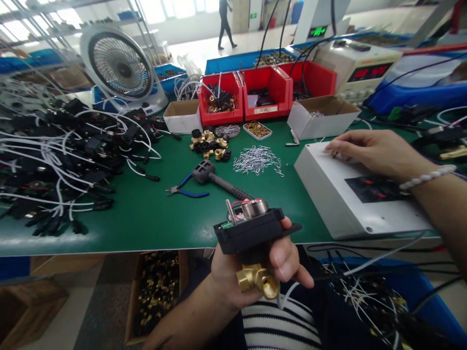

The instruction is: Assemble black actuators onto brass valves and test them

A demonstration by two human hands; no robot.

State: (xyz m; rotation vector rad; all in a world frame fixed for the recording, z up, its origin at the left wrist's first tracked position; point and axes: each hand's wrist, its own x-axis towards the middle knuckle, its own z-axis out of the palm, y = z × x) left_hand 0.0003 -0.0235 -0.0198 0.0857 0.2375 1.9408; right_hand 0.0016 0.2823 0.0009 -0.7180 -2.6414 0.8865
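Observation:
My left hand (233, 277) is wrapped round a motorized valve (251, 236) above the table's front edge. Its open black housing faces up, showing a silver motor, metal posts, red wires and a bit of green board. Below the housing the brass valve body (260, 282) sticks out, and a white cable hangs down. Over at the right, my right hand (372, 150) rests on a grey control box (324, 194). Its fingertips are closed at a small metal toggle switch (334, 153), mostly covered by them. Red-and-black terminals (372, 188) sit on the box under my wrist.
Blue-handled pliers (188, 188), a mallet (219, 180) and metal clips (257, 160) lie on the green table. Brass fittings (209, 143) and red bins (221, 114) stand behind. Cabled valve units (73, 160) are heaped left, near a fan (120, 65). A power supply (361, 68) stands back right.

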